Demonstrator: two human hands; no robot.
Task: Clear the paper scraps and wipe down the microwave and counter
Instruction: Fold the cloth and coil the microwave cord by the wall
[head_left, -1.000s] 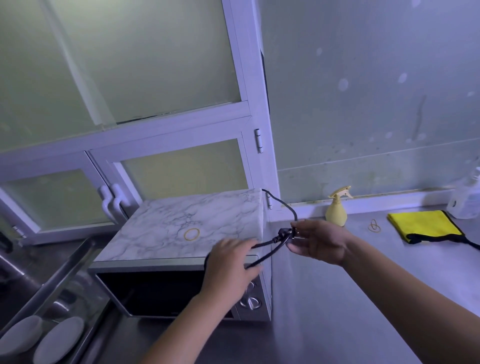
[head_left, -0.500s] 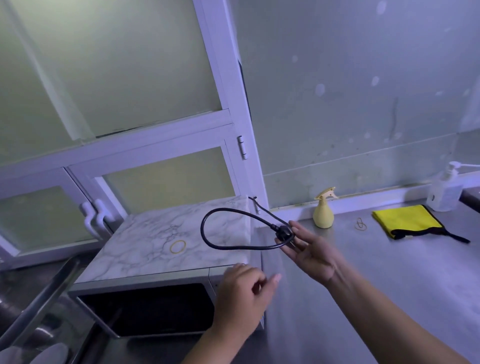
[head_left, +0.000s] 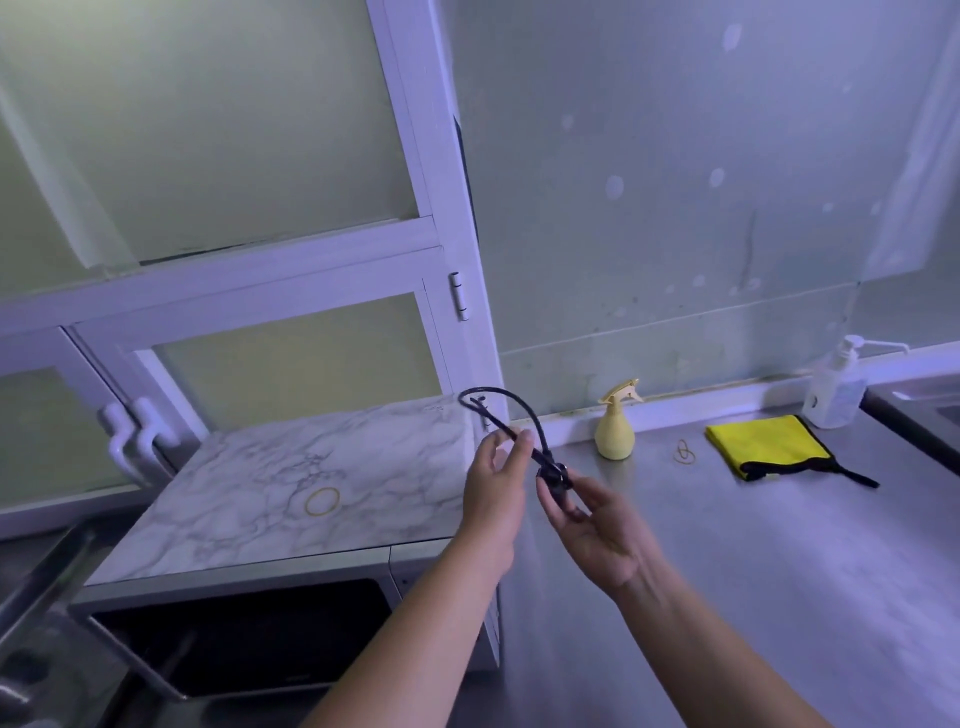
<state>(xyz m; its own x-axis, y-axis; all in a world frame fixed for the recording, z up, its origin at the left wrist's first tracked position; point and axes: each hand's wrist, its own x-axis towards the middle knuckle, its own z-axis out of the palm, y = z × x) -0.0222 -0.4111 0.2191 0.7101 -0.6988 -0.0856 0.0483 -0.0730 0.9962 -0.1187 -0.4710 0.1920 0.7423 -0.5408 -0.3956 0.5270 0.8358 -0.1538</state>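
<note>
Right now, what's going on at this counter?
A person is handling a black power cord beside the microwave: the left hand pinches the looped cord, the right hand holds its plug end. Neither hand is wiping yet. The yellow cloth and spray bottle sit untouched on the counter, and a rubber band lies on the microwave's top.

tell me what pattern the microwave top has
White marble with grey veins on the microwave top; head view.

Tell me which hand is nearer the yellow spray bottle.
Right. The right hand is just front-left of the yellow spray bottle; the left hand is farther left, by the microwave.
</note>
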